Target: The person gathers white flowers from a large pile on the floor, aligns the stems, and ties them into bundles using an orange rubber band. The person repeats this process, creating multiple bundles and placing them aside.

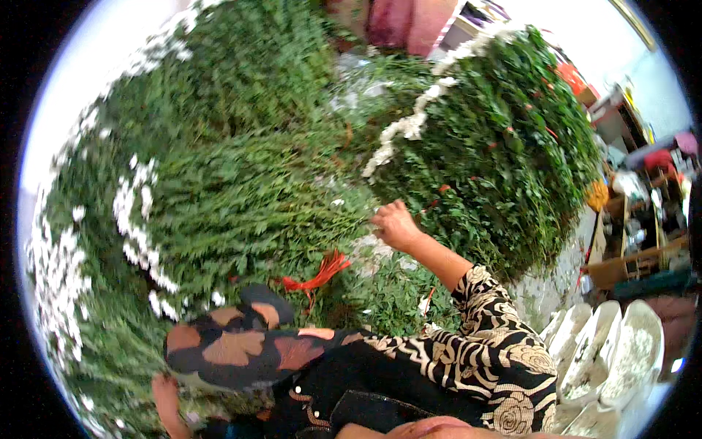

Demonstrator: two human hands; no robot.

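Observation:
My right hand (397,225) reaches out over the leafy stems, its fingers curled together. Whatever they hold, if anything, is too small to name. Just beyond it stands a big heap of green flower stems (504,146) with a row of white blooms (402,132) along its left side. My left hand (165,385) is low at the left, beside my knee and near white-flowered stems; its fingers are mostly hidden. A bundle of red ties (318,273) lies on the greenery by my leg. Long cut stems (248,197) stretch to the left, ending in white flowers (135,227).
Another pile of stems (219,73) fills the far left. White elongated trays (632,351) with pale bits stand at the lower right. Cluttered wooden shelves (636,234) line the right side. A pink-red cloth (402,25) hangs at the back.

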